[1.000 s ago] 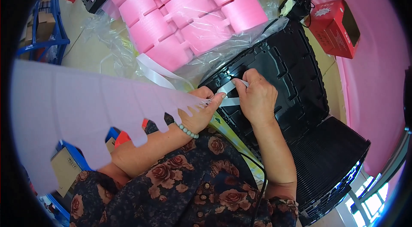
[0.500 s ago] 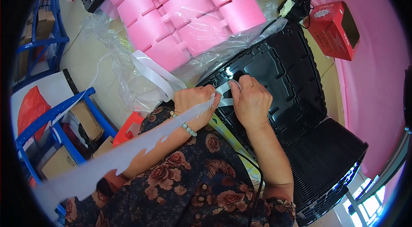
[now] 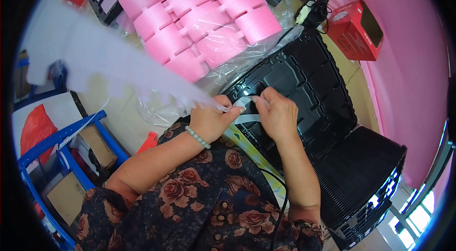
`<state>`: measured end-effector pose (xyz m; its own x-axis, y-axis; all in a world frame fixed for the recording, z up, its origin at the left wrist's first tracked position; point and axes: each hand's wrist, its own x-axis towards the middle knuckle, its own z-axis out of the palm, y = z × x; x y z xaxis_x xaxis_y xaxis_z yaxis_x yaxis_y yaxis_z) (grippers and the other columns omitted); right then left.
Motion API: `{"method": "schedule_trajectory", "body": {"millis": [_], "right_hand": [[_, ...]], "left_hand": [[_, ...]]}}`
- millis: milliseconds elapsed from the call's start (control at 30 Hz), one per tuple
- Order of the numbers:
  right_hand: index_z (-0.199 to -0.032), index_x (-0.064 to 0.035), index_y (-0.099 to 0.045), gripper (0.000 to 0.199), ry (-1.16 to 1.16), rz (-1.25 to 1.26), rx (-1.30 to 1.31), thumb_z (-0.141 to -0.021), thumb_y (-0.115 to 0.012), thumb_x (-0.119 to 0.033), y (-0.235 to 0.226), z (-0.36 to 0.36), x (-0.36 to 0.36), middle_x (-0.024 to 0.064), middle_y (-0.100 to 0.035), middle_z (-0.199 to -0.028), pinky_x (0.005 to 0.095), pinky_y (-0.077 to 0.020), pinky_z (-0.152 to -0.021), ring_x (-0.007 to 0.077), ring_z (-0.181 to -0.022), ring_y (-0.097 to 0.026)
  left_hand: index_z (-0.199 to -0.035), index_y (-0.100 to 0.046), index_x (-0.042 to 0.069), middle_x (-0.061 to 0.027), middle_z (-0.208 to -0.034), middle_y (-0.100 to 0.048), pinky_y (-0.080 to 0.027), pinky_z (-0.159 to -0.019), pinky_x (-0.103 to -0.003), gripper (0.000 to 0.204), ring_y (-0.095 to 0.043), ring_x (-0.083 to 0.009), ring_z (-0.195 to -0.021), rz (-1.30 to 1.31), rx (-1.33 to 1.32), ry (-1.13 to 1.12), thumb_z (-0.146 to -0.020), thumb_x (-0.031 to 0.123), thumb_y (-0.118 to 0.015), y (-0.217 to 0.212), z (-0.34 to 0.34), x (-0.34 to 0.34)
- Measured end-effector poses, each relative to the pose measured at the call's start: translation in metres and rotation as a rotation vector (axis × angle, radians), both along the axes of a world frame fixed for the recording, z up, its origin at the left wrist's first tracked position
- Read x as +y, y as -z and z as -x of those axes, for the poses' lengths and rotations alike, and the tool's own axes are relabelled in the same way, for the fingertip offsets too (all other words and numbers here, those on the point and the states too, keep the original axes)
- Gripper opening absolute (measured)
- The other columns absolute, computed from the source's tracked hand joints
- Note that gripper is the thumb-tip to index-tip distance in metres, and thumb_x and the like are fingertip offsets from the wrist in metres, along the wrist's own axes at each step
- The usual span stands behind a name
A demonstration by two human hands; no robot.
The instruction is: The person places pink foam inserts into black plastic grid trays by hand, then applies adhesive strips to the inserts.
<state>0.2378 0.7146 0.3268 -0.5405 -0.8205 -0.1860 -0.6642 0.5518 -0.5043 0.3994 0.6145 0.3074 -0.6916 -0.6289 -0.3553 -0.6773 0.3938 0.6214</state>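
Observation:
My left hand (image 3: 209, 120), with a pale green bead bracelet above it, is closed on a whitish, translucent strip (image 3: 156, 75) with a jagged, toothed edge. The strip's long end sweeps up and left from that hand and is blurred. A short stretch of it bridges to my right hand (image 3: 279, 113), whose thumb and fingers pinch it. Just below, a second pale band runs between the hands; where it joins the strip is hidden. Both hands are over the near left edge of a black moulded plastic tray (image 3: 308, 89).
Pink foam pieces (image 3: 204, 13) lie in rows on clear plastic film ahead. More ribbed black trays (image 3: 365, 165) are stacked at right. A red box (image 3: 349, 32) stands beyond, beside a pink cloth. Blue racks (image 3: 45, 144) with cartons and a red bag (image 3: 38, 130) fill the left.
The strip's long end has swung from lower left, across my left forearm, to upper left. The loose loop by the pink foam is no longer seen. Both hands keep their grip.

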Motion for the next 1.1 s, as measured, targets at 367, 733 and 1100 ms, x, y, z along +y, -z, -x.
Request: {"method": "schedule_trajectory", "body": {"millis": [367, 733, 1100], "right_hand": [[-0.077, -0.0058, -0.062, 0.016, -0.036, 0.527, 0.104, -0.077, -0.078, -0.005, -0.032, -0.072, 0.066, 0.0096, -0.057, -0.064, 0.0355, -0.0415, -0.050, 0.0271, -0.052, -0.054], [-0.078, -0.0066, -0.060, 0.023, 0.283, 0.158, -0.042, -0.088, -0.070, -0.025, -0.011, -0.032, 0.027, 0.0122, -0.065, -0.070, 0.0446, -0.0479, -0.056, 0.0347, -0.063, -0.063], [-0.078, -0.0059, -0.057, 0.021, 0.111, 0.043, 0.232, -0.083, -0.070, -0.021, 0.009, -0.011, -0.008, 0.0121, -0.065, -0.073, 0.0469, -0.0513, -0.061, 0.0356, -0.068, -0.065]], "left_hand": [[-0.101, -0.065, 0.005, -0.0017, -0.071, -0.064, -0.043, -0.050, -0.021, 0.018, -0.056, -0.0073, -0.054, -0.990, 0.394, -0.543, -0.094, 0.022, -0.068, -0.053, -0.035, -0.036], [-0.085, -0.069, 0.001, 0.0019, -0.074, -0.064, -0.040, -0.054, -0.021, 0.015, -0.053, -0.0031, -0.063, -0.547, 0.307, -0.167, -0.084, 0.013, -0.079, -0.030, -0.019, -0.027], [-0.065, -0.062, 0.009, -0.0082, -0.057, -0.058, -0.043, -0.051, -0.042, 0.027, -0.059, -0.0300, -0.054, 0.206, 0.211, 0.125, -0.079, 0.028, -0.073, -0.001, 0.010, -0.009]]}}
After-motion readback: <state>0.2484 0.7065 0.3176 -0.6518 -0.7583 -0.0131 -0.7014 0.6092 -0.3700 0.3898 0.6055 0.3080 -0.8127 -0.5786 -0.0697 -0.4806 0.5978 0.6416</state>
